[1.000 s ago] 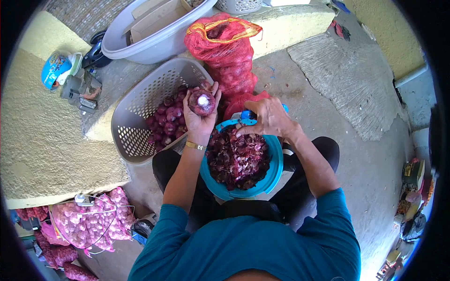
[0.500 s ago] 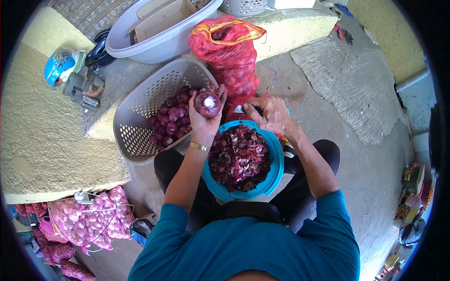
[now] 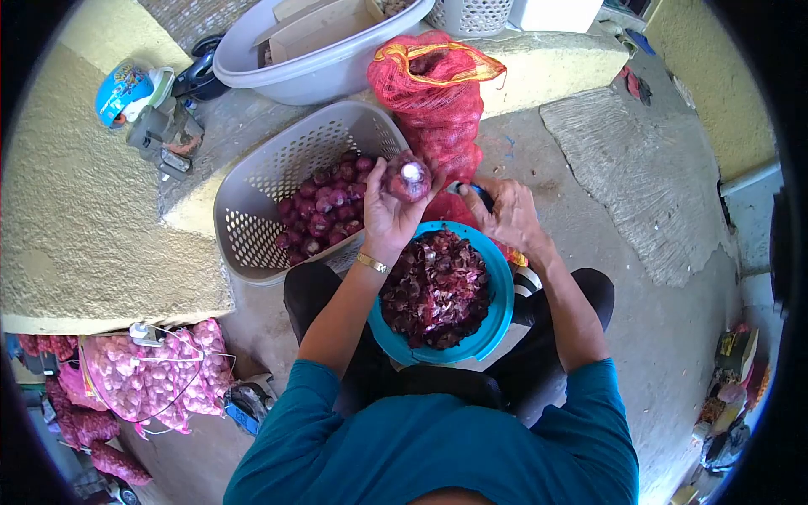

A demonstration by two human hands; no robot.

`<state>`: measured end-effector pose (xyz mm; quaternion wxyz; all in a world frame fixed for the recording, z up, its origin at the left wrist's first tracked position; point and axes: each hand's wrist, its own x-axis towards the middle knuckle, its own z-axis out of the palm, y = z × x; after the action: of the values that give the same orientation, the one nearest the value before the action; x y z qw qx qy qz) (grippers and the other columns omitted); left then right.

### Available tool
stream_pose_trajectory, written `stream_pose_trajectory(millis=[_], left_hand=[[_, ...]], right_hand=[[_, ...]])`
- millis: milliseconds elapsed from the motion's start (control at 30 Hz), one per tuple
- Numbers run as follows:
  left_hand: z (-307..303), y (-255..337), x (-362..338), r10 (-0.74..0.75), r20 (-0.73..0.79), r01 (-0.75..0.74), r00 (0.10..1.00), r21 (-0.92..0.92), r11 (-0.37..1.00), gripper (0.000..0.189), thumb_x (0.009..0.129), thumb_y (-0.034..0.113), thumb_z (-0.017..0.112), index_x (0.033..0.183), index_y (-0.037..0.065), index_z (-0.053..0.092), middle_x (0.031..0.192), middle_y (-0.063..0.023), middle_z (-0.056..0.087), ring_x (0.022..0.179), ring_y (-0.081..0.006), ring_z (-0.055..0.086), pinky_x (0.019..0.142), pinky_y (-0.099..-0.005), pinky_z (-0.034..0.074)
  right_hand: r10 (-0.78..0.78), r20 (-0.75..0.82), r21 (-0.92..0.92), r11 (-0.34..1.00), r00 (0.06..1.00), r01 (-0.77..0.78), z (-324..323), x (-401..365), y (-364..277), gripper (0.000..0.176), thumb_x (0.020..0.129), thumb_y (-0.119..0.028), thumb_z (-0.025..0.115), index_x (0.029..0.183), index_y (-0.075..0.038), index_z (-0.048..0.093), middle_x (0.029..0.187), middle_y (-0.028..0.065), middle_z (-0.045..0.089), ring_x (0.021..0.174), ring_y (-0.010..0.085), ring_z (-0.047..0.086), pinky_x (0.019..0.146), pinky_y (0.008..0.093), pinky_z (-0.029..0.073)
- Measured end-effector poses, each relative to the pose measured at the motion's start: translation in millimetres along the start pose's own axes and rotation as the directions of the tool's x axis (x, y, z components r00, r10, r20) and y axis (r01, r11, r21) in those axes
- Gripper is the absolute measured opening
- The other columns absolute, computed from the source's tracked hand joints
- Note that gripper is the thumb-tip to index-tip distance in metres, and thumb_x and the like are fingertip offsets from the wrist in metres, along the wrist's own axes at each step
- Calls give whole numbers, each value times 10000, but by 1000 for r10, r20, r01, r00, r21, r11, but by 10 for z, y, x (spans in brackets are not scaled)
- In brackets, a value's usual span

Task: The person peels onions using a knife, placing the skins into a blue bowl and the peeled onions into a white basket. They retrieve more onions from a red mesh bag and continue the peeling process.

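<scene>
My left hand (image 3: 390, 217) is closed around a red onion (image 3: 407, 179) whose pale cut end faces up. Beside it, my right hand (image 3: 512, 219) grips a small knife (image 3: 484, 199); its dark handle is mostly covered by my fingers and the short blade points toward the onion. Below both hands, between my legs, a turquoise basin (image 3: 500, 307) holds a heap of dark red onion skins (image 3: 438, 286). To the left stands a grey perforated basket (image 3: 252, 187) with many red onions (image 3: 324, 206) in it.
A red mesh sack (image 3: 438, 109) stands behind the basin. On the ledge (image 3: 539, 76) rests a large pale tub (image 3: 311, 71) with cardboard inside. A pink net bag of garlic (image 3: 160, 379) lies at lower left, and a blue helmet (image 3: 122, 94) sits at upper left.
My left hand has moved right with the onion, closer to the knife in my right hand. The whole view has shifted slightly.
</scene>
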<state>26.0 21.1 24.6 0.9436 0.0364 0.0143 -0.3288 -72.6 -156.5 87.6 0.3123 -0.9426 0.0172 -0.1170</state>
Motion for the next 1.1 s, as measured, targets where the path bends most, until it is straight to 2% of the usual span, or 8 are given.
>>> stream_pose_trajectory(millis=[167, 233, 433, 500, 733, 833, 933, 1100], left_hand=[[-2, -39, -15, -25, 150, 22, 988, 20, 1000, 390, 994, 337, 523, 1206, 13, 569, 1278, -170, 593, 1258, -331, 516, 1150, -568, 316], [5, -45, -14, -69, 16, 62, 997, 280, 958, 451, 1001, 380, 504, 1281, 28, 533, 1279, -139, 600, 1248, -309, 528, 1138, -540, 349], [-101, -96, -1, -131, 41, 110, 991, 329, 938, 500, 1027, 440, 427, 1331, 50, 501, 1291, -122, 594, 1234, -272, 543, 1116, -478, 394], [-187, -95, 16, -157, 66, 131, 985, 294, 947, 514, 1026, 454, 423, 1337, 50, 493, 1300, -124, 585, 1236, -265, 540, 1118, -474, 392], [-59, -167, -36, -104, -27, 106, 994, 363, 926, 564, 1005, 492, 448, 1352, 48, 461, 1349, -124, 538, 1244, -253, 524, 1118, -472, 390], [-102, -173, -23, -64, -18, 66, 998, 406, 912, 561, 998, 494, 467, 1337, 48, 464, 1333, -110, 548, 1232, -244, 534, 1103, -461, 411], [-145, -201, -18, -26, -138, 83, 990, 426, 901, 545, 989, 507, 474, 1290, 52, 494, 1294, -99, 570, 1217, -233, 544, 1085, -452, 440], [-147, -165, 5, -31, -87, 69, 996, 468, 881, 518, 986, 514, 474, 1233, 62, 526, 1234, -86, 600, 1186, -222, 567, 1071, -462, 462]], right_hand=[[141, -72, 151, 980, 987, -129, 141, 66, 171, 355, 966, -367, 564, 1067, -32, 621, 833, 267, 654, 812, 455, 645, 708, 507, 490], [125, -118, 248, 964, 985, -93, 157, 90, 202, 367, 973, -366, 560, 1106, -27, 601, 872, 271, 657, 828, 443, 657, 715, 498, 487], [223, 30, 491, 846, 974, -209, 93, 92, -48, 277, 888, -237, 732, 1032, -10, 664, 813, 107, 639, 724, 158, 586, 669, 337, 462], [122, -71, 604, 795, 990, -55, 236, 127, 13, 195, 830, -137, 785, 951, -9, 704, 784, 34, 592, 723, 112, 523, 666, 295, 445], [23, -173, 645, 758, 985, 96, 382, 169, 34, 140, 841, -104, 769, 915, -7, 702, 799, 29, 556, 706, 106, 503, 630, 295, 424], [135, -108, 616, 787, 985, -40, 382, 153, 23, 160, 862, -114, 754, 892, 6, 653, 759, 19, 519, 679, 85, 463, 593, 288, 404], [135, -108, 695, 719, 985, -22, 499, 172, 88, 201, 876, -138, 750, 854, 1, 606, 695, -9, 470, 646, 67, 414, 563, 281, 381], [179, -104, 706, 706, 978, -54, 525, 190, 170, 218, 877, -163, 758, 815, -21, 605, 649, -54, 454, 617, 57, 388, 536, 278, 369]])
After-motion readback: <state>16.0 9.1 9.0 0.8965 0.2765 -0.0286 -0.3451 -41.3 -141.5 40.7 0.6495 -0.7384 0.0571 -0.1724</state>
